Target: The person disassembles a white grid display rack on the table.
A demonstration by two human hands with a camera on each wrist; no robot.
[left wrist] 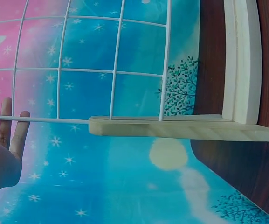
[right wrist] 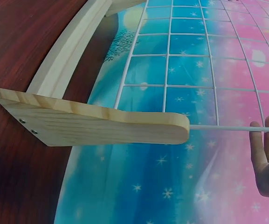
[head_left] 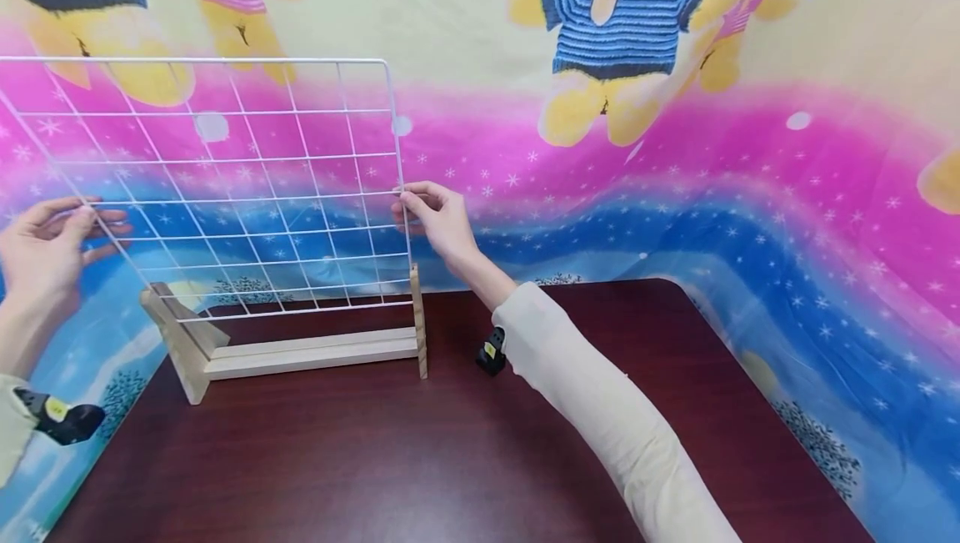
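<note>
A white wire grid panel (head_left: 242, 199) stands upright, its lower corners between the side boards of a pale wooden stand (head_left: 315, 351). At the panel's left edge, my left hand (head_left: 47, 247) holds the wire, thumb in front and fingers behind. My right hand (head_left: 444, 218) pinches the right edge wire a little above the stand. In the left wrist view the left side board (left wrist: 185, 131) lines up with the panel's edge wire. The right wrist view shows the right side board (right wrist: 111, 123), with two screws near its base, overlapping the panel's lower edge.
The stand rests on a dark red-brown table (head_left: 360, 451) with a rounded far corner. Behind and around the table hangs a printed cloth (head_left: 480, 143) with bears, snowflakes and trees. A small black device (head_left: 491, 351) is worn at my right sleeve.
</note>
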